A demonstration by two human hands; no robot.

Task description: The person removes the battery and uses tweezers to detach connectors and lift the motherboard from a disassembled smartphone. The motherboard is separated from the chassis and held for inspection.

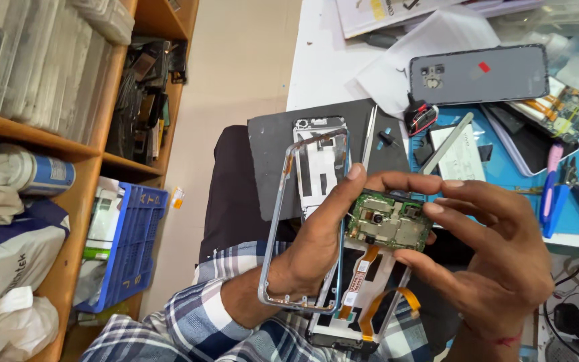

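The left hand (316, 234) pinches the green circuit board (389, 220) over the opened phone chassis (363, 295), a loose metal frame (283, 221) hanging round its wrist. The right hand (490, 255) pinches the board's other edge, steadying it above the table (323, 60).

Head view, close, steeply downward

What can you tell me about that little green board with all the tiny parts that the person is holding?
The green circuit board is small, roughly rectangular and crowded with silvery metal parts, with a round black camera lens near its left end. It is held level between both hands: the left hand grips its left edge with the thumb across the top, and the right hand pinches its right edge with fingertips. It sits above an opened phone body with orange ribbon cables.
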